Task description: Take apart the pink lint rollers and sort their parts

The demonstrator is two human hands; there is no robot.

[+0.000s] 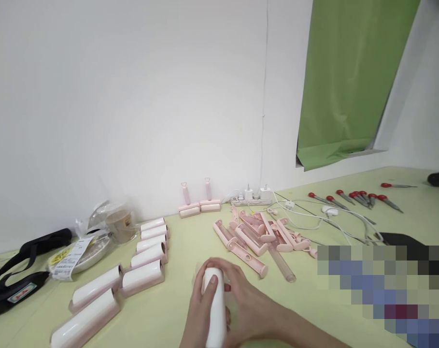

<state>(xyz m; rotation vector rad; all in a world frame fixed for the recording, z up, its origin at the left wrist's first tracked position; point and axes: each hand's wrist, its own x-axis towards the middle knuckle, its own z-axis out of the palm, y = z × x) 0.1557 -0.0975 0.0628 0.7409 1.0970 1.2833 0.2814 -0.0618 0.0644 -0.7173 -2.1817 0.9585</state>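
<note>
Both my hands are closed around one white lint roll [215, 309] at the bottom middle of the view. My left hand [199, 309] grips it from the left with the fingers curled over its top. From the right, my right hand [246, 304] wraps around it, and a clear film shows beside it. To the left lies a row of several white rolls in pink holders [147, 256]. Just beyond my hands is a heap of pink roller handles and covers [257, 237].
Two assembled pink rollers [199, 205] stand by the wall, next to a power strip [250, 198] with white cables. Red-handled screwdrivers [357, 198] lie far right. Black straps [20, 270] and a foil dish with a label [81, 256] sit far left.
</note>
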